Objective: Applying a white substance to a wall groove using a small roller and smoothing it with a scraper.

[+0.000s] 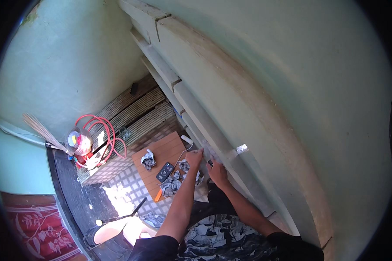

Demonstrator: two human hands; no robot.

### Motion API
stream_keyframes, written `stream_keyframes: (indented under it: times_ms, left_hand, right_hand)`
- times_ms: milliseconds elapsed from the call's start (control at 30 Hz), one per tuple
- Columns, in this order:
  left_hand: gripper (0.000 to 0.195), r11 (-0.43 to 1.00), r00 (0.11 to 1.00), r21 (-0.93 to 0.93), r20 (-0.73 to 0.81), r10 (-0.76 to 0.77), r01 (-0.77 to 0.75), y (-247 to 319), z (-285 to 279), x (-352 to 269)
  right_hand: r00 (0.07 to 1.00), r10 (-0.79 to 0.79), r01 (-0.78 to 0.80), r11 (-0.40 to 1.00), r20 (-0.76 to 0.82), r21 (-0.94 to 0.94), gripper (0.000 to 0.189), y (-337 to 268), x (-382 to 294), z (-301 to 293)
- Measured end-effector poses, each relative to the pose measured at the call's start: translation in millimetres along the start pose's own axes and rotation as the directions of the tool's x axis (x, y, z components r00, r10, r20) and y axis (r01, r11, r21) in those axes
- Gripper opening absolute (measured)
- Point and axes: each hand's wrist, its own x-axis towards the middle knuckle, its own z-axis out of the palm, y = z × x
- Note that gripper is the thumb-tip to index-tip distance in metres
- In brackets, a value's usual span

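Observation:
My left hand [195, 158] is raised over the right edge of a low wooden board [144, 171], its thumb and fingers pinched together. A pale, see-through patch lies between my hands, too faint to name. My right hand [218, 172] is curled around a small dark object [210, 162], mostly hidden by the fingers. Crumpled newspaper [171, 187] lies on the board below my left forearm, and another wad [148, 160] sits farther left. A dark smartphone [165, 172] rests among them. At the board's far corner is a white cylinder [187, 140], near a pale cable [182, 154].
Stepped concrete ledges [196, 109] run close along my right. A slatted bench [140, 107] at the back left bears a red hose [112, 130] and a clear container [79, 142]. An orange strip-shaped object [158, 195] lies at the board's near edge.

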Motion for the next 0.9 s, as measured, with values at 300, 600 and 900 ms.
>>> stream_keyframes:
  times_ms: [300,600,900]
  left_hand:
    - [0.030,1.000,1.000,0.000,-0.022,0.015,-0.015,-5.8,8.6,-14.7]
    - [0.029,1.000,1.000,0.000,0.015,0.008,-0.008,8.0,6.4,-18.6]
    - [0.051,0.794,0.819,0.221,0.043,0.572,-0.566,-18.0,-23.1,-86.8]
  right_hand:
    - [0.998,-0.056,0.055,0.998,-0.013,-0.031,0.049,6.5,-4.2,-3.1]
    - [0.998,-0.043,0.036,0.985,-0.039,-0.166,0.045,14.5,-4.9,0.8]
    - [0.989,-0.120,0.109,0.986,-0.082,-0.126,0.047,10.6,-57.3,-43.7]
